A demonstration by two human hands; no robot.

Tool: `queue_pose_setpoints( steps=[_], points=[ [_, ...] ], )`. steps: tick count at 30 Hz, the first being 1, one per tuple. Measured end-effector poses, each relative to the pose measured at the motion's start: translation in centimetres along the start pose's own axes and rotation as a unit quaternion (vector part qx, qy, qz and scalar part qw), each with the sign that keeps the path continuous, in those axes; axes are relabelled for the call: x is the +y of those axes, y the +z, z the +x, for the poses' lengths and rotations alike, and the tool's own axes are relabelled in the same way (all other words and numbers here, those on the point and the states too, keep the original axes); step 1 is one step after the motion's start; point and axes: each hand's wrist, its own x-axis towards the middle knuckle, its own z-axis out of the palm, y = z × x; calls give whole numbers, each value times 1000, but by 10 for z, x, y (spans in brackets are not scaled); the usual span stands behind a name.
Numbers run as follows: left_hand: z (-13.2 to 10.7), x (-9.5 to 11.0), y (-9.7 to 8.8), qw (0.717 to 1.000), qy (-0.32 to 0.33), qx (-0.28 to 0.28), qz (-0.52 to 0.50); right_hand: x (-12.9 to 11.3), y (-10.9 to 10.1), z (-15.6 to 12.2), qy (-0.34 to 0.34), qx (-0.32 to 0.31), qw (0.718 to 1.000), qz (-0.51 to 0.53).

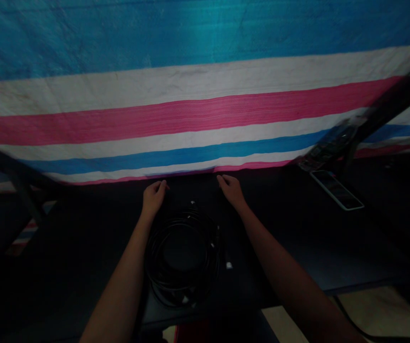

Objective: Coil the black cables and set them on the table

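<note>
Basically, left hand (154, 197) and right hand (231, 190) rest just past the coiled black cable (186, 220) (untouched), fingers loosely curled, empty.

The coil (182, 257) is the main obstacle, mid-table (297, 247). The left hand (154, 197) sits just beyond the coil, toward its left, with the forearm running close along its left side. The right hand (231, 190) sits beyond it to the right, with the forearm well right. A hand could pass through the gap between them, beyond the coil, up to the tarp (190, 114). Right of the coil, room runs to the white-edged panel (336, 189). A bar (379, 114) slants far right, another (12, 166) far left. Shadow hides the near side.
</note>
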Motion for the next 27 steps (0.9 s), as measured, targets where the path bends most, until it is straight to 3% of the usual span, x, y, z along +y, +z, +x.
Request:
queue_pose_setpoints(
  steps=[27],
  points=[
    [1,-1,0,1000,1,-6,0,0,0,0,3,1,1000,2]
  ],
)
